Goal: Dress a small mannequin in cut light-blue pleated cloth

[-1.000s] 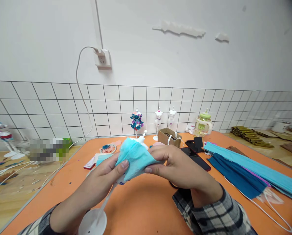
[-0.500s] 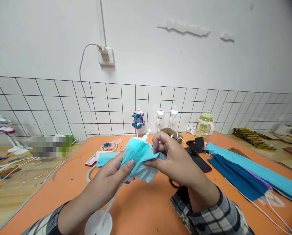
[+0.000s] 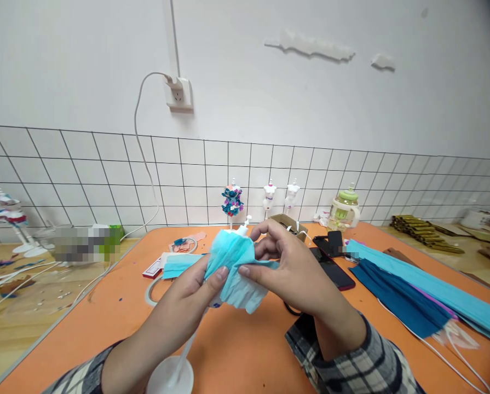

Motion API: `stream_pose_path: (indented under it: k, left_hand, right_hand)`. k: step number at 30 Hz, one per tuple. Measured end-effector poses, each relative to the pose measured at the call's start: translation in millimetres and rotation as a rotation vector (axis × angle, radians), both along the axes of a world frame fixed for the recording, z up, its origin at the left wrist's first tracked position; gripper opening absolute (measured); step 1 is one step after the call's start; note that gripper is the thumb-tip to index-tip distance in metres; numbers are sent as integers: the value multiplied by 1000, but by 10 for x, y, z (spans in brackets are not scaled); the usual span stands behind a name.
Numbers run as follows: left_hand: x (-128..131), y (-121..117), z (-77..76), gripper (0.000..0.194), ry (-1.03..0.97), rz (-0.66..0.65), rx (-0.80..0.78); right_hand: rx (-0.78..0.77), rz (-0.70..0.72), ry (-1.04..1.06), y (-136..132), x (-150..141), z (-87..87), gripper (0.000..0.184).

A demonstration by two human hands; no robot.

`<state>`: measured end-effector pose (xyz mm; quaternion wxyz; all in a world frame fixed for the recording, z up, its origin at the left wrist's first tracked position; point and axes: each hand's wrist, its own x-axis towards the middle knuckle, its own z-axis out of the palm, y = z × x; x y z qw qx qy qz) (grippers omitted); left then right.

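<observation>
A small white mannequin on a stand [image 3: 171,377] is tilted in front of me, its torso mostly hidden under light blue pleated fabric [image 3: 234,268]. My left hand [image 3: 201,282] is closed around the wrapped torso, thumb pressing the fabric from the front. The mannequin's white neck [image 3: 243,227] pokes out above the cloth. On the right side, my right hand [image 3: 280,257] pinches the fabric between thumb and curled fingers. The cloth's lower edge hangs loose below my thumbs.
Behind stand a decorated mannequin [image 3: 232,201] and two bare ones [image 3: 269,197]. A cardboard box [image 3: 288,225], phones [image 3: 335,268] and a green-lidded bottle [image 3: 345,210] lie toward the right. Blue fabric strips [image 3: 404,295] cover the table's right side. A tape roll [image 3: 150,293] sits left.
My right thumb has moved slightly left across the fabric, nearer my left thumb. The cloth's lower edge is spread a little lower, and the stand's base has shifted slightly right.
</observation>
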<state>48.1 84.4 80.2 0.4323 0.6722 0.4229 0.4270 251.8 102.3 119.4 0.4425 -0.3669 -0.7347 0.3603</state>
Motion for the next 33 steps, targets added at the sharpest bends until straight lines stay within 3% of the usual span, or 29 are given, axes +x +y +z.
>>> stream_pose_path:
  k: [12, 19, 24, 33]
  left_hand:
    - [25, -27, 5, 39, -2, -1, -13]
    - [21, -33, -34, 62, -53, -36, 70]
    - [29, 6, -44, 39, 2, 50, 6]
    - [-9, -8, -22, 39, -34, -22, -9]
  right_hand:
    - [34, -131, -48, 19, 6, -3, 27]
    - [58, -148, -74, 35, -22, -23, 26]
    - [22, -104, -43, 46, -18, -33, 27]
    - [-47, 23, 95, 145, 60, -56, 35]
